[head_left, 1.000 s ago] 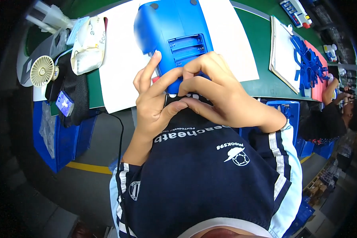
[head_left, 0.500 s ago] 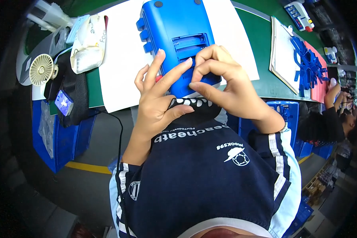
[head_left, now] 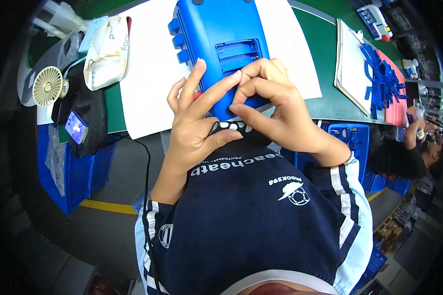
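A blue plastic device [head_left: 221, 24] lies with its battery compartment [head_left: 238, 49] facing up and uncovered, dark round feet at its far corners and blue tabs along its left side. My left hand [head_left: 194, 120] has its fingers spread; its index finger reaches across the casing to the compartment's near edge, and the thumb points right below the device. Bent into a pinch, my right hand [head_left: 283, 105] works at the near end of the compartment, its thumb tip on the casing. What lies between those fingers is hidden.
White paper [head_left: 147, 64] covers the green table [head_left: 305, 22]. To the left are a small fan [head_left: 49, 86], a soft pack [head_left: 108, 56] and a black mesh bag [head_left: 94, 113]. At right are a clipboard [head_left: 352, 69] and blue plastic parts [head_left: 384, 78]; a co-worker [head_left: 403, 160] sits beyond.
My right thumb and index finger have shifted slightly left along the casing. My left hand is almost unmoved. At the far right, the co-worker's hand has moved.
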Available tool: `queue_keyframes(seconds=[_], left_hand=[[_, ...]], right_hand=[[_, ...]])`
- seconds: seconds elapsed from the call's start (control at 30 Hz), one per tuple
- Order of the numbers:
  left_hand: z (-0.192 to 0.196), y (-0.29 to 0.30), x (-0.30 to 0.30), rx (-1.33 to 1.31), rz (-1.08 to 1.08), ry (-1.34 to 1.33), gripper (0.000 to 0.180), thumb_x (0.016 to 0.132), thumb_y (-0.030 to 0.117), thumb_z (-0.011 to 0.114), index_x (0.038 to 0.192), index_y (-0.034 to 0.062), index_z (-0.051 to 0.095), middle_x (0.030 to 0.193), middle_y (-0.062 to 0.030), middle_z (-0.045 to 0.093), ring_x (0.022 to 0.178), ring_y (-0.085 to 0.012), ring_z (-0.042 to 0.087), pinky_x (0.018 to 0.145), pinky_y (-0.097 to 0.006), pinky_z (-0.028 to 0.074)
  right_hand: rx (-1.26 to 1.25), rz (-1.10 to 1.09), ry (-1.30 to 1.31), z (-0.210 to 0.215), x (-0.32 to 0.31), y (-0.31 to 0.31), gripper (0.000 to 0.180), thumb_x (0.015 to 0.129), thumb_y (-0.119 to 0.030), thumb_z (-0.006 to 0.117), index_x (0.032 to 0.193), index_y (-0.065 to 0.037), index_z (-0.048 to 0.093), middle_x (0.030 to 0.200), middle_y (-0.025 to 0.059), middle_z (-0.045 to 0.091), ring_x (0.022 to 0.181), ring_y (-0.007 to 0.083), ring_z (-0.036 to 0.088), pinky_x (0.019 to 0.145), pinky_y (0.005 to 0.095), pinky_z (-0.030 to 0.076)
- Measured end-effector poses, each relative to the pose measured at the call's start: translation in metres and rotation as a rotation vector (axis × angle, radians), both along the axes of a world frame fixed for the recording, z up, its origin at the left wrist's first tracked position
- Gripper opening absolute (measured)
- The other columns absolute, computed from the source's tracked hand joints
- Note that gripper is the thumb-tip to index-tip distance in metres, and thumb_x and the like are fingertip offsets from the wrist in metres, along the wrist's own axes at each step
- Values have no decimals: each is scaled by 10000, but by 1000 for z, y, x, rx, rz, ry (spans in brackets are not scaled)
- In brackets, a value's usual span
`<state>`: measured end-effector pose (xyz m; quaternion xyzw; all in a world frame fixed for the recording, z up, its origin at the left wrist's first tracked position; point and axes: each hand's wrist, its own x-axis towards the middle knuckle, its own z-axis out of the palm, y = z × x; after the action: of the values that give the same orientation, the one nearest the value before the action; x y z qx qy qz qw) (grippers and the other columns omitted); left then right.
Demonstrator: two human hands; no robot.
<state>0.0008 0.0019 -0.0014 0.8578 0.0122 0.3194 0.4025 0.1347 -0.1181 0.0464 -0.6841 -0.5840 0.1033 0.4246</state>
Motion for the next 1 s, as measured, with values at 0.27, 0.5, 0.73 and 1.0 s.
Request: queue_keyframes(seconds=[0.27,0.5,0.73,1.0], left_hand=[[0,0,0,-57,-15,-21,469,706,437,638,509,20,554,1216,-68,563,1313,-316,253,976,-481,166],[11,8,-2,3,96,36,537,759,490,569,533,4,572,1184,31,591,1331,-367,181,1000,-523,69],[-2,23,-19,-647,-229,0,707,772,492,616,1183,-75,523,1437,-314,-25,1255,-323,360,999,-354,306],[-5,43,-42,-501,-66,-15,778,784,589,533,1139,-104,538,1308,-305,357,1262,-357,347,1023,-448,259]], right_hand=[[-15,-26,2,0,-5,-1,228,650,-83,719,804,-91,550,934,80,430,905,242,421,815,339,305],[384,-315,474,-41,33,-16,205,791,-90,631,908,-40,471,956,68,471,869,135,446,758,265,376],[-380,31,1972,-90,8,-16,703,887,-593,288,1226,-4,469,1160,258,526,1078,335,526,968,425,391],[99,311,2246,-73,-8,35,557,876,-418,448,1328,-105,357,1324,163,407,1214,368,391,957,631,309]])
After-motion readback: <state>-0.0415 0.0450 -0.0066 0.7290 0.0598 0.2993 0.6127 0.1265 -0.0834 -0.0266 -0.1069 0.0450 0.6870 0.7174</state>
